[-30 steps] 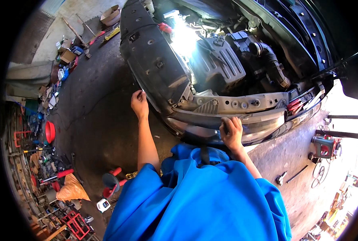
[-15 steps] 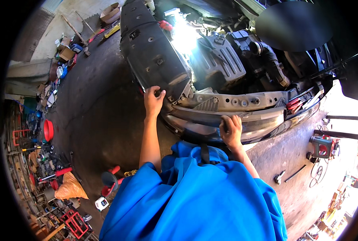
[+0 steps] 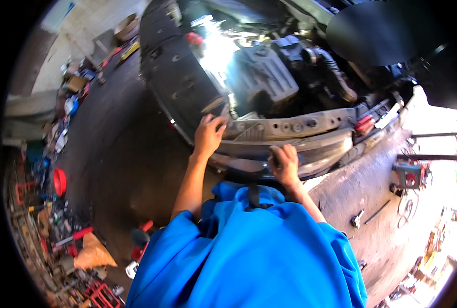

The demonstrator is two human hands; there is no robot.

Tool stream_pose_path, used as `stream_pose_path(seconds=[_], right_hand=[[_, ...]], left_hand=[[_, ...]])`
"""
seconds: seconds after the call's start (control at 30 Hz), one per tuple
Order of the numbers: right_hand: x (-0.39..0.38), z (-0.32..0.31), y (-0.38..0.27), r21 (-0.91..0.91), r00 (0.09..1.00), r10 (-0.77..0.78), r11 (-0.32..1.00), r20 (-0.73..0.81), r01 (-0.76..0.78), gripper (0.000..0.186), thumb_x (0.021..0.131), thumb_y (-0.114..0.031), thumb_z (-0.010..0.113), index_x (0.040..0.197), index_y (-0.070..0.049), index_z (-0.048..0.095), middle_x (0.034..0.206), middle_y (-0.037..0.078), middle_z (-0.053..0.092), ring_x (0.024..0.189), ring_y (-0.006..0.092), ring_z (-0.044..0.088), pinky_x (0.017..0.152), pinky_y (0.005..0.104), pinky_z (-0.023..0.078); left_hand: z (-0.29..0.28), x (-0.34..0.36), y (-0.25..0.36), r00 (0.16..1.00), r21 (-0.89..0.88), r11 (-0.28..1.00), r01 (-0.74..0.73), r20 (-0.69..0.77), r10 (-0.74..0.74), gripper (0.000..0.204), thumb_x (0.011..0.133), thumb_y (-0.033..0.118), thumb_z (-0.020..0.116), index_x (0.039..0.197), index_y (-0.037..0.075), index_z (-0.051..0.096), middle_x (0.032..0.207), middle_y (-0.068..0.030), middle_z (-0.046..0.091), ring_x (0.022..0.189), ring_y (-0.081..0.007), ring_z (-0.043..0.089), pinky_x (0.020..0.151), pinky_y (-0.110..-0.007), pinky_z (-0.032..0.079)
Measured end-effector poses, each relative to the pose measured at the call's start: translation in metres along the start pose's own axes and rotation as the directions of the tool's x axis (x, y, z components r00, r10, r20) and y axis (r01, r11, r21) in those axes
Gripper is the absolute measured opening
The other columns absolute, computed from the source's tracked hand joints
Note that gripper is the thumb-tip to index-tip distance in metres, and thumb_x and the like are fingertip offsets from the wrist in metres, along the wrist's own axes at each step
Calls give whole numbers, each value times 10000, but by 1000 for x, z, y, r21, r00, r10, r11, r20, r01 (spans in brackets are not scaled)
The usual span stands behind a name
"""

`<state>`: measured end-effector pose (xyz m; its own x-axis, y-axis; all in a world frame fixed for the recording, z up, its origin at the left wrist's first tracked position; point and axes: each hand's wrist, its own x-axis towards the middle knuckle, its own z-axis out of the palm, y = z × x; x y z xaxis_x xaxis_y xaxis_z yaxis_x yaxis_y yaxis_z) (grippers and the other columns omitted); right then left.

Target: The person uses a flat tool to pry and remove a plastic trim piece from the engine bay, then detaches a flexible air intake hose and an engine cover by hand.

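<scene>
A car stands in front of me with its engine bay exposed. My left hand (image 3: 208,136) is at the near corner of a long black plastic panel (image 3: 174,66), its fingers bent toward the thumb; what lies between them is too blurred to make out. Over the front bumper (image 3: 318,156), my right hand (image 3: 286,165) is closed, with something dark in the curl of its fingers that I cannot identify. Between the hands runs a grey metal crossbar (image 3: 300,124) with holes. Behind it sit a ribbed engine cover (image 3: 272,77) and a corrugated air hose (image 3: 336,72).
A bright work light (image 3: 218,49) glares over the engine. Red-handled tools (image 3: 363,123) lie at the car's right front corner. On the floor are a red bowl (image 3: 59,181), an orange bag (image 3: 92,252), a dark machine with a red front (image 3: 409,176) and a small tool (image 3: 357,219).
The view has swung, so the car appears farther left. My left hand has moved along the panel's edge toward its near corner. The right hand stays over the bumper, still closed.
</scene>
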<state>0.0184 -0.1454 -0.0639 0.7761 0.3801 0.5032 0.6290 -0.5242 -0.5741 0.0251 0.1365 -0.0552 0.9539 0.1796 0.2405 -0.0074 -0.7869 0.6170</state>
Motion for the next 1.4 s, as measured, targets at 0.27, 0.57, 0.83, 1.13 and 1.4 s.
stream_pose_path(seconds=[0.27,0.57,0.83,1.13,1.4], right_hand=[[1,-7,7,100,997,-2,995,81,-6,326,690,-68,694,1005,-43,617,878,126,540,872,327,535,774,428,429],[2,-14,6,163,998,-12,987,64,1,316,696,-65,689,1005,-56,625,859,108,530,853,311,531,753,410,430],[3,-16,6,168,997,7,986,77,-20,285,731,-70,678,1011,-44,631,867,126,546,867,324,549,760,424,451],[46,-133,82,214,859,342,936,-380,-278,235,811,12,606,1032,-8,683,846,167,653,756,296,649,697,376,521],[94,-274,261,-99,462,479,607,-746,-789,277,842,-176,621,1026,31,641,970,256,671,934,409,660,826,475,512]], left_hand=[[14,2,3,994,37,999,-17,106,13,99,827,97,710,917,68,683,879,-117,613,894,-324,609,764,-421,489],[9,10,9,982,37,992,-121,154,114,113,813,16,700,920,6,668,849,-129,607,769,-307,626,695,-398,483],[8,25,10,960,85,992,-93,273,67,132,764,44,723,857,12,635,803,-136,594,751,-329,609,682,-418,487],[5,36,5,941,42,990,-132,321,111,145,698,15,712,783,-7,598,742,-126,583,640,-261,568,624,-373,471],[5,44,13,917,39,991,-131,384,106,167,679,47,715,761,17,572,738,-150,565,665,-307,583,616,-408,467]])
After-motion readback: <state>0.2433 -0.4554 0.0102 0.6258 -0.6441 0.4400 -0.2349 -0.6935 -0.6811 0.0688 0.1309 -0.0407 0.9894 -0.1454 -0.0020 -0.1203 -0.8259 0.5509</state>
